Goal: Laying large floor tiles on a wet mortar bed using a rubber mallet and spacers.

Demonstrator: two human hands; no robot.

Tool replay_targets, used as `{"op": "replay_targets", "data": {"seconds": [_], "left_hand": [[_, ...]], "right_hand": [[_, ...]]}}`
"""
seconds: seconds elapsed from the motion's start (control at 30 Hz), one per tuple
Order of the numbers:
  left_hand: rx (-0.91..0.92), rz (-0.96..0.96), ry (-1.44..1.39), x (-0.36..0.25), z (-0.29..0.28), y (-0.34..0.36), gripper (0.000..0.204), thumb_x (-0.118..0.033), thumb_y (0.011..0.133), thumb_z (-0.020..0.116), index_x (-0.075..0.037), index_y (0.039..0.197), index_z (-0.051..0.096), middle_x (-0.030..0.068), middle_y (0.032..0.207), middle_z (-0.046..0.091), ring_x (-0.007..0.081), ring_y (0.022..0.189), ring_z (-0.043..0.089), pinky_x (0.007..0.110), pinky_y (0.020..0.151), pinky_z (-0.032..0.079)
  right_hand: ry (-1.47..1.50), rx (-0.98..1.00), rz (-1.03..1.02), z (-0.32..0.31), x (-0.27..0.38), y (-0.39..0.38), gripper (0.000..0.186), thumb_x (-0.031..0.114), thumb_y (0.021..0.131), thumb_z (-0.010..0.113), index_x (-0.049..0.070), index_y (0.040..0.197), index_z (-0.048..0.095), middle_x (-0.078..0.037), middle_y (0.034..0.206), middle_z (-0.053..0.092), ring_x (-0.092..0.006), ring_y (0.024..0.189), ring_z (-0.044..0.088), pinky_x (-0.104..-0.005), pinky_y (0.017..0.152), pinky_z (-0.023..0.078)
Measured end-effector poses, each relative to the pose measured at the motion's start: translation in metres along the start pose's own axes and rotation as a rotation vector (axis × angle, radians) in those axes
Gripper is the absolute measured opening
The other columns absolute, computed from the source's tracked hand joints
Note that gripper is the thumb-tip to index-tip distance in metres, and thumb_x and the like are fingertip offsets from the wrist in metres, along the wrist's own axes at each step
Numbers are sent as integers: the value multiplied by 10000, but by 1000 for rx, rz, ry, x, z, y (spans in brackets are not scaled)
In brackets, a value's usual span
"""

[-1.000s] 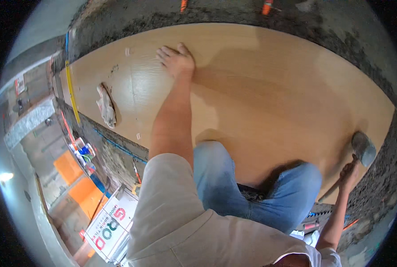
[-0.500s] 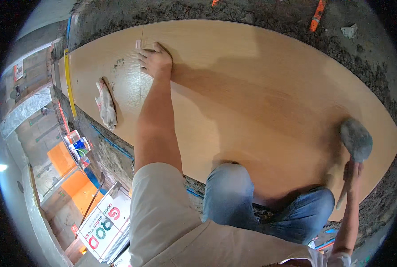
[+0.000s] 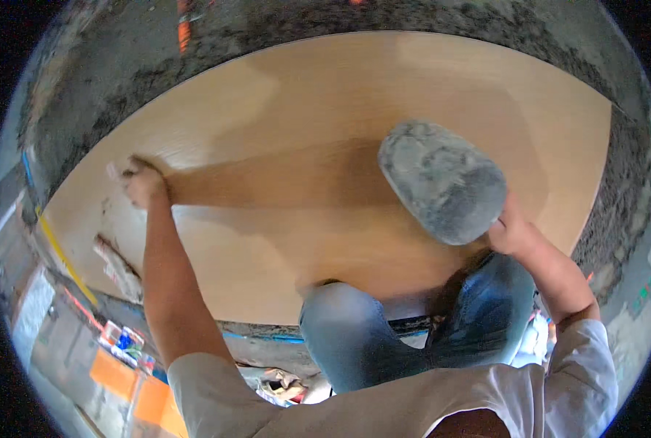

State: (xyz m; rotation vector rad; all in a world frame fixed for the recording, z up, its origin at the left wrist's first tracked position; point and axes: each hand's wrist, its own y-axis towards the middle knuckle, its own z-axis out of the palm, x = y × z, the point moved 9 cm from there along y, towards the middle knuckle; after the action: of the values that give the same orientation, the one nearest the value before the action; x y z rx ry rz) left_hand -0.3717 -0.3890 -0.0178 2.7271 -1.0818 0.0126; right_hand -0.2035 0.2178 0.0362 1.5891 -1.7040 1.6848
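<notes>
A large wood-grain floor tile [image 3: 303, 255] lies in front of me, with both of my knees at its near edge. My right hand [image 3: 511, 230] grips a mallet [image 3: 442, 179] whose big grey, worn head is raised over the right part of the tile; its handle is mostly hidden. On the tile's left part my left hand [image 3: 144, 184] rests with its fingers spread on the surface, somewhat blurred. Just beyond its fingertips is a small pale piece at the joint. A crumpled whitish glove or cloth [image 3: 118, 271] lies nearer to me on the left.
Dark, rough mortar [image 3: 216, 80] borders the tile on the far side. A yellow level or straightedge [image 3: 66, 255] lies along the left end. Orange panels [image 3: 112, 374] and a white-and-blue container [image 3: 124, 342] stand at lower left. An orange tool [image 3: 184, 33] lies at the far side.
The mallet has come up from low on the right toward the middle, closer to my head. My view has swung right, so the tile and left hand appear farther left.
</notes>
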Motion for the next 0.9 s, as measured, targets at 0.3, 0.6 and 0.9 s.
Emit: {"op": "replay_targets", "data": {"seconds": [0.3,0.6,0.9], "left_hand": [[59,-75,-37,-2,-5,1,734,-595,884,406,-15,1335,395,162,1273,541,376,1151,517,504,956,386],[-218,357,102,21,-28,-2,752,-570,926,363,42,1361,333,281,1330,406,416,1190,443,519,935,397],[361,450,-203,185,-28,-386,739,-382,885,507,87,1389,239,298,1459,213,434,1365,180,504,1118,151]], "right_hand": [[91,-54,-147,5,4,-1,353,282,939,488,40,1183,567,-223,963,638,-385,861,636,-423,759,503],[-163,-84,-31,13,7,18,351,347,941,440,39,1021,586,-255,853,618,-440,775,591,-499,706,483],[-251,-318,147,-6,-23,2,531,439,958,353,-7,1157,563,-292,1090,594,-428,1052,566,-456,922,423]]}}
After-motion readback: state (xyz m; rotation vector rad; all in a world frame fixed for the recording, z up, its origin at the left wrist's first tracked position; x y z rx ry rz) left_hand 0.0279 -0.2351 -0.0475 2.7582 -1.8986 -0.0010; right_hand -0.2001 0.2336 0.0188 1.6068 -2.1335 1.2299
